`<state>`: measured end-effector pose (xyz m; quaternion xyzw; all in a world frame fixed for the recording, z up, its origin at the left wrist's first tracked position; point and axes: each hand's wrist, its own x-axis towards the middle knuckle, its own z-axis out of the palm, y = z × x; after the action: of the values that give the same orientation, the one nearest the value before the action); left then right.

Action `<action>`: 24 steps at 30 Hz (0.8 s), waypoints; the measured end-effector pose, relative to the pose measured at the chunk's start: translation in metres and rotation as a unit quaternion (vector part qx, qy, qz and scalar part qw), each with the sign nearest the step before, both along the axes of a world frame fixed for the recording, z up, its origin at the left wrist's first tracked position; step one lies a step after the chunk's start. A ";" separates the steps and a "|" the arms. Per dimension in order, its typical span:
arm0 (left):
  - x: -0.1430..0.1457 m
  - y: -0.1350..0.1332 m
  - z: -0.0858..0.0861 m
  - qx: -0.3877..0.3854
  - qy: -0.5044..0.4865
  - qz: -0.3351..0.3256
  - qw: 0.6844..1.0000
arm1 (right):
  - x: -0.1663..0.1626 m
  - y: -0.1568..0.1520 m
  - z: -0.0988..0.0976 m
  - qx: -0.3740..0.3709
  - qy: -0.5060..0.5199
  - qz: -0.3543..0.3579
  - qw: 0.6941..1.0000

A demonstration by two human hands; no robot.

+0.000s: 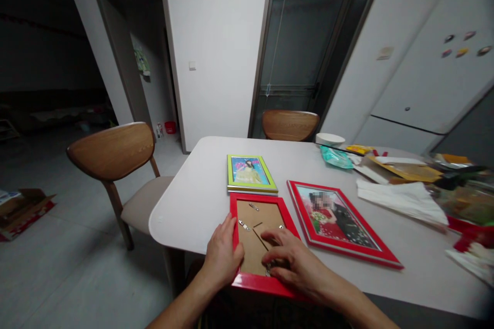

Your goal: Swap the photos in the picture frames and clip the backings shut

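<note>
A red picture frame [258,201] lies face down at the near edge of the white table [193,195], its brown backing board and small metal clips showing. My left hand [222,254] rests flat on the frame's left rim, fingers stretched out. My right hand [291,259] lies on the backing board near the lower right, fingers curled and pressing at a clip by the bottom rim. Beyond it sits a green picture frame [250,172] with a photo, face up. To the right lies a larger red picture frame [339,223], face up, holding a photo.
Clutter covers the table's right side: white paper [401,198], a teal packet [336,157], a white bowl [330,139], envelopes and packaging. One wooden chair [116,151] stands at the left, another [290,124] at the far side. A cardboard box [23,205] sits on the floor.
</note>
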<state>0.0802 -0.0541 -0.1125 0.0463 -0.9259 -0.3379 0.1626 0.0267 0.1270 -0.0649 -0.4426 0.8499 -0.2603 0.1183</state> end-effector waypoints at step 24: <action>-0.010 0.003 0.023 0.272 0.028 0.024 0.962 | -0.008 -0.025 0.010 -0.064 0.093 -0.181 0.977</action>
<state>0.0699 -0.0513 -0.0892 0.1018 -0.7929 -0.5737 0.1783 0.0190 0.1019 -0.0548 -0.3107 0.9045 -0.2895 -0.0389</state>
